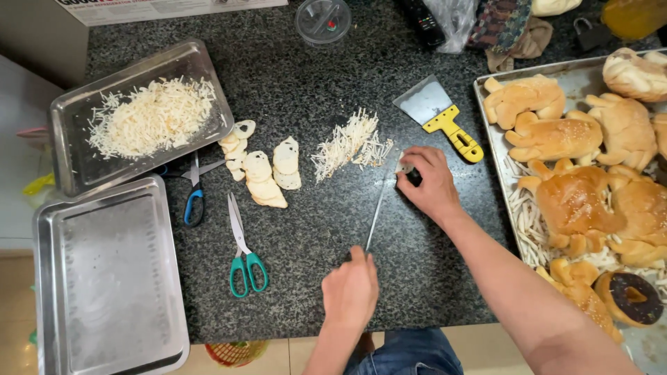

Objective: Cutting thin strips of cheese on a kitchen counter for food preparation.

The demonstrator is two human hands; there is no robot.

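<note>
Steel knife (376,217) lies flat on the table (306,69); left hand (351,292) clamps its handle, right hand (429,182) pinches its tip end beside the shreds (351,144); likely mid-cutting; next needs steady pressure.

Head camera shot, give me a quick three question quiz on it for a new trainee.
1. True or false: the left hand grips the knife by its handle.
2. Which tool lies nearest the right hand? A green scissors B yellow-handled scraper C blue scissors
3. What fills the upper steel tray?

Key: 1 true. 2 B. 3 shredded white strips, much like the small pile on the counter.
</note>
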